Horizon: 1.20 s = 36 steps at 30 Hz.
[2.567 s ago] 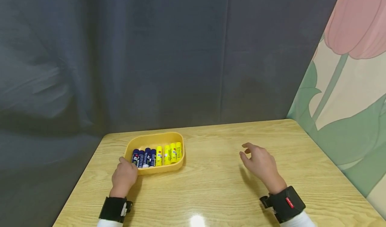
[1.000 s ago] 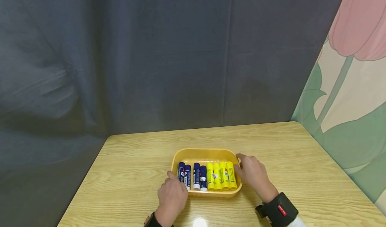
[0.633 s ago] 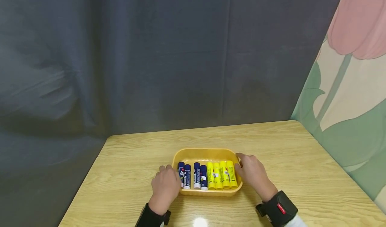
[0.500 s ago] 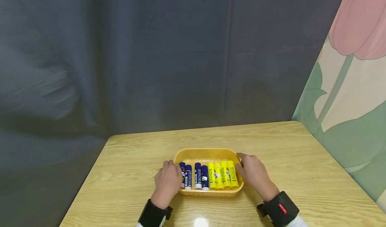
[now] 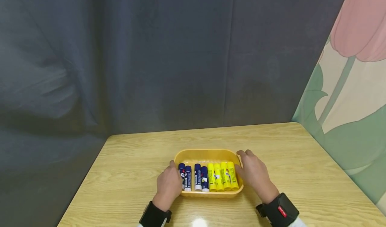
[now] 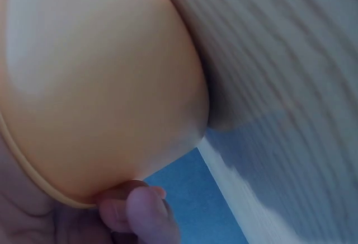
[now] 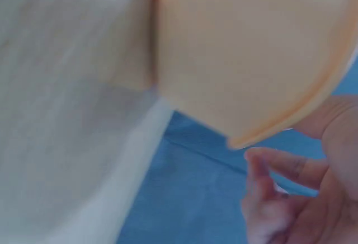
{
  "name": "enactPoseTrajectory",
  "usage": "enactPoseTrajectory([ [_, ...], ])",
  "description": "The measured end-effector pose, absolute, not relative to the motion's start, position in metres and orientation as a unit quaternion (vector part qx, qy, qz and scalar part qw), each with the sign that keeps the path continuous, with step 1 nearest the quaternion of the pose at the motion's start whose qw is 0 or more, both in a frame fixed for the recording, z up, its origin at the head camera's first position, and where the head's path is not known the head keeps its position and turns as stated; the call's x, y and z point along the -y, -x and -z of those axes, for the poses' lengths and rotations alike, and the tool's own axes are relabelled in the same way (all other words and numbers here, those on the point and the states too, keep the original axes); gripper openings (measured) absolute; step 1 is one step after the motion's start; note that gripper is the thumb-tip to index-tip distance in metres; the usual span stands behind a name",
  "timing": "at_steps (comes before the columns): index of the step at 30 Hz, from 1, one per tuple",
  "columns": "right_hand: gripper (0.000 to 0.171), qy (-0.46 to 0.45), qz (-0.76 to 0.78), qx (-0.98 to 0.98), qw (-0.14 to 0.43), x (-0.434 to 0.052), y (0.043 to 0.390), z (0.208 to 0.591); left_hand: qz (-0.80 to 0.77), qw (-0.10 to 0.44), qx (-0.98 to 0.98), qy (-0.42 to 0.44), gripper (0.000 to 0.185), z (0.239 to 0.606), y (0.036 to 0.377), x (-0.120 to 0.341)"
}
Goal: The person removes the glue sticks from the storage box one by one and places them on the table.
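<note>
A yellow tray (image 5: pixel 205 152) sits on the wooden table (image 5: pixel 135 160) near its front edge. Inside lie several blue glue sticks (image 5: pixel 194 176) on the left and three yellow glue sticks (image 5: pixel 224 176) on the right, side by side. My left hand (image 5: pixel 170 181) holds the tray's left end, thumb at the rim. My right hand (image 5: pixel 249 169) holds the right end. In the left wrist view, fingertips (image 6: pixel 142 213) touch the rim under the tray wall (image 6: pixel 100 87). In the right wrist view, the thumb meets the tray (image 7: pixel 246 48) rim, and curled fingers (image 7: pixel 268 168) lie just beside it.
A dark grey curtain (image 5: pixel 150 59) hangs behind the table's far edge. A wall panel with a pink tulip picture (image 5: pixel 356 69) stands along the right side. Bare tabletop stretches left, right and behind the tray. Black wrist bands (image 5: pixel 278 208) sit on both arms.
The tray went from the table's left to the front middle, pushed by my left hand. My right hand came in to its right end. In the last half second, hardly anything shifted.
</note>
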State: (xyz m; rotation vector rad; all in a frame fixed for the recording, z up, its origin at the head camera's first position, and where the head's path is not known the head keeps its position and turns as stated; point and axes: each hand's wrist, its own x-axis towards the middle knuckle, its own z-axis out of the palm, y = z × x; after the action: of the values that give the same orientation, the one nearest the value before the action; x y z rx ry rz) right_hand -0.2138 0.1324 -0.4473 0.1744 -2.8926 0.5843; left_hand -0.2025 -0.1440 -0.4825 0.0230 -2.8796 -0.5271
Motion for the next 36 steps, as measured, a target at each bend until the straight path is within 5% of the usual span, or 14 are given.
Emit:
enactPoseTrajectory([
  [17,0.005,-0.034,-0.13,0.991,0.011,-0.088,0.208,0.443,0.19,0.111,0.975,-0.005,0.039,0.482,0.198,0.137],
  [25,0.004,-0.066,-0.078,0.994,0.044,-0.081,0.215,0.45,0.185,0.104,0.977,-0.011,0.042,0.48,0.199,0.139],
  [36,0.004,-0.037,-0.048,0.998,-0.027,-0.078,0.223,0.445,0.189,0.114,0.975,0.004,0.039,0.479,0.198,0.14],
])
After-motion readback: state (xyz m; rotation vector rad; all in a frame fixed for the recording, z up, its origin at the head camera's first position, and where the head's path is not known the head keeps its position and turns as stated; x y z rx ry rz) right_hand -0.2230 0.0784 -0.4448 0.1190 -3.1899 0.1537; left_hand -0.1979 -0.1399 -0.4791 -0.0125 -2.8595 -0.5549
